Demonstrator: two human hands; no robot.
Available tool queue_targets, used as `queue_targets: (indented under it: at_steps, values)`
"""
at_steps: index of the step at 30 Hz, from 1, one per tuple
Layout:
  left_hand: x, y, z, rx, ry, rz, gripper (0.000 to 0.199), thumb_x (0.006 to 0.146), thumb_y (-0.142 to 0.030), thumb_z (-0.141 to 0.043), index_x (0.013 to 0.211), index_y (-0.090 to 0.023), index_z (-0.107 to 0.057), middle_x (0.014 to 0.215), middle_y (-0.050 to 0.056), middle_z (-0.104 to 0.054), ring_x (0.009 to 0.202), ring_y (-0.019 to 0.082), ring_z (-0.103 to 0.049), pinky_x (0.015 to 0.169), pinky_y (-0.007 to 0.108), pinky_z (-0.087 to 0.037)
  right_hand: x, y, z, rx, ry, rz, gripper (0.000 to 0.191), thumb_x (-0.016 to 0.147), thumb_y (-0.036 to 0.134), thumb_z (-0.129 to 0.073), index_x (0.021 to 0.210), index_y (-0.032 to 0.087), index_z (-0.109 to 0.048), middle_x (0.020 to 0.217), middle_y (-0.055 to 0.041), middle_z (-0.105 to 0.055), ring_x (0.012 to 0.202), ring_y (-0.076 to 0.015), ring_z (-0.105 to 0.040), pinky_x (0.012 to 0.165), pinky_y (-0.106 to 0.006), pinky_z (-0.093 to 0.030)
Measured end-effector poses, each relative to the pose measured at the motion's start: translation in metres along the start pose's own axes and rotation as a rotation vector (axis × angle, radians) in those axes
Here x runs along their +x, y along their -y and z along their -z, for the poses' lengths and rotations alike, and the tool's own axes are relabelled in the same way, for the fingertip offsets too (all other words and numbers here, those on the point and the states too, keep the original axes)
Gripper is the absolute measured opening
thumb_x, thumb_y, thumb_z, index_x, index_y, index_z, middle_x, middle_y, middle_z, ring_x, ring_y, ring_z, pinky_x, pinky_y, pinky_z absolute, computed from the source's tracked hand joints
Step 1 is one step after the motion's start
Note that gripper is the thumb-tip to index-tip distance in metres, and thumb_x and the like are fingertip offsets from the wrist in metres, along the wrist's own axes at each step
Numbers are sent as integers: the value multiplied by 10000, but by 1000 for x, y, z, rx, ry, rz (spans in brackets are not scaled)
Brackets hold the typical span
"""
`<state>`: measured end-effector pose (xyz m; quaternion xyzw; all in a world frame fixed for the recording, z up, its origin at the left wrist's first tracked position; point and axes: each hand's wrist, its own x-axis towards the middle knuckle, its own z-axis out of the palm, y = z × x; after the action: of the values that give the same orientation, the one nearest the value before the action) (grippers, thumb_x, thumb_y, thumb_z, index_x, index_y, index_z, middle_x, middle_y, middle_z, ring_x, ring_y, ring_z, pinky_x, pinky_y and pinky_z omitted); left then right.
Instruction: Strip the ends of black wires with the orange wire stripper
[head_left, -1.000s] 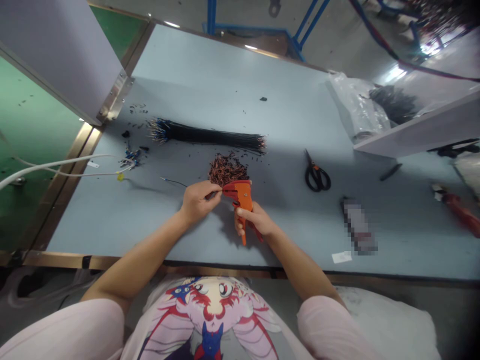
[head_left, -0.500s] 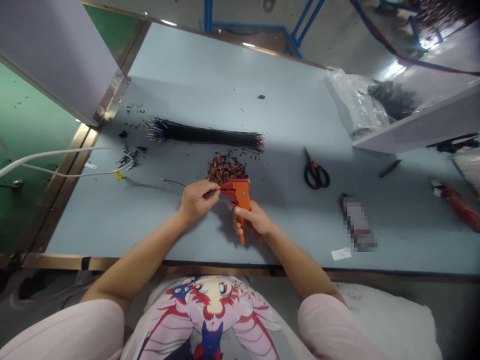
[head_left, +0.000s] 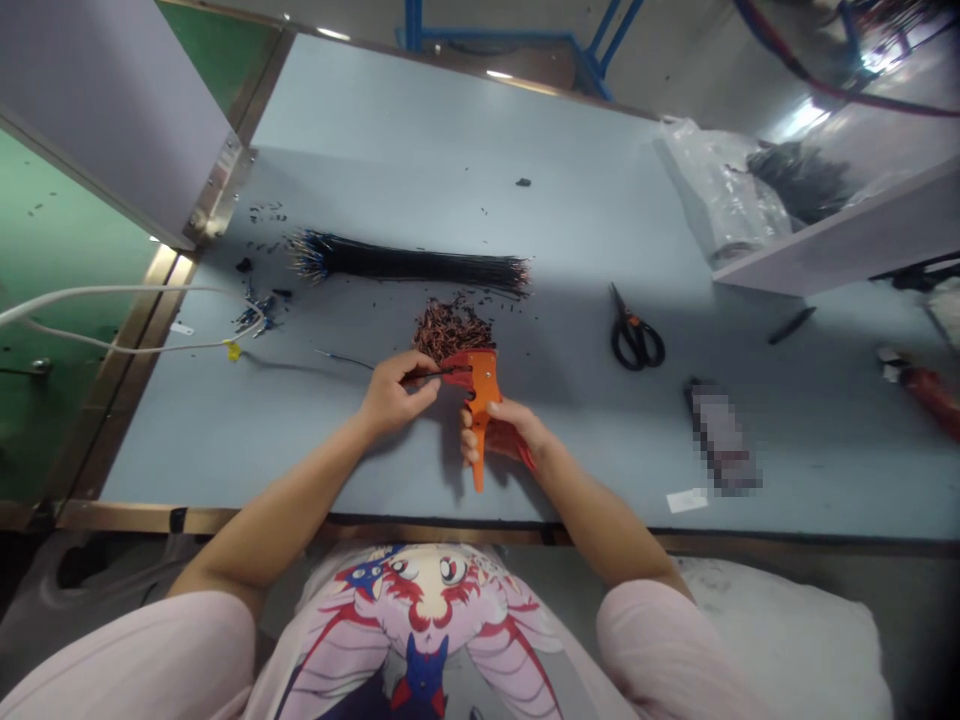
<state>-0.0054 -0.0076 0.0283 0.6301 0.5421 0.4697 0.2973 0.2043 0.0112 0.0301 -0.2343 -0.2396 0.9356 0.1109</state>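
Observation:
My right hand (head_left: 504, 430) is wrapped round the orange handle of a wire stripper (head_left: 484, 385) with a red jaw pointing left. Between the fingers of my left hand (head_left: 399, 392) is a thin black wire (head_left: 352, 359); its blue-ferruled end sticks out to the left, and its other end meets the stripper's red jaw. Just behind the tool lies a heap of coppery wire scraps (head_left: 452, 328). Farther back rests a long bundle of black wires (head_left: 420, 264), with blue ferrules at its left end and bare copper at its right.
Black-handled scissors (head_left: 636, 340) and a phone (head_left: 721, 435) lie to the right, near a white label (head_left: 686, 500). Clear plastic bags (head_left: 720, 190) stand at the back right beside a panel. On the left are loose blue ferruled pieces (head_left: 259, 312) and a white cable (head_left: 135, 292).
My right hand's grip on the stripper has shifted, with the red lever now closer to the palm. My left fingers have opened slightly round the wire. The view has moved a little.

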Motion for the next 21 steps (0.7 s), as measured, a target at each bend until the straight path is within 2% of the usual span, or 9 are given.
queue_targets:
  at_steps: [4, 11, 14, 17, 21]
  values:
    - [2, -3, 1, -53, -30, 25, 55, 767, -203, -571, 763, -162, -607, 696, 5, -619, 619, 96, -548, 555, 200, -434, -1, 0, 4, 80, 80, 19, 395, 728, 492, -663, 899, 151, -561, 722, -19, -606, 648, -183, -608, 720, -416, -524]
    - [4, -2, 2, -41, -95, -108, 23, 769, -154, -595, 749, -162, -604, 659, -22, -555, 585, 71, -478, 541, 187, -383, 0, 1, 7, 122, 77, 117, 344, 743, 441, -645, 912, 162, -539, 733, -11, -607, 662, -174, -598, 739, -411, -521]
    - [4, -3, 2, -38, -96, -118, 28, 776, -150, -583, 755, -165, -594, 663, -25, -554, 583, 70, -467, 552, 189, -384, 1, 1, 7, 115, 75, 127, 336, 751, 418, -643, 926, 152, -538, 745, -22, -618, 678, -180, -612, 752, -415, -517]
    - [4, -4, 1, -58, -80, -68, 28, 780, -174, -573, 754, -169, -581, 672, -22, -552, 589, 74, -467, 558, 192, -388, 3, 0, 6, 104, 56, 140, 333, 751, 406, -649, 936, 148, -548, 756, -28, -632, 686, -185, -623, 754, -416, -517]
    - [4, -4, -1, -148, -60, 112, 129, 742, -259, -625, 713, -170, -536, 642, -33, -511, 563, 72, -440, 532, 192, -370, 4, -1, 6, 72, 35, 162, 335, 743, 393, -670, 943, 149, -560, 774, -29, -642, 699, -194, -641, 752, -423, -522]
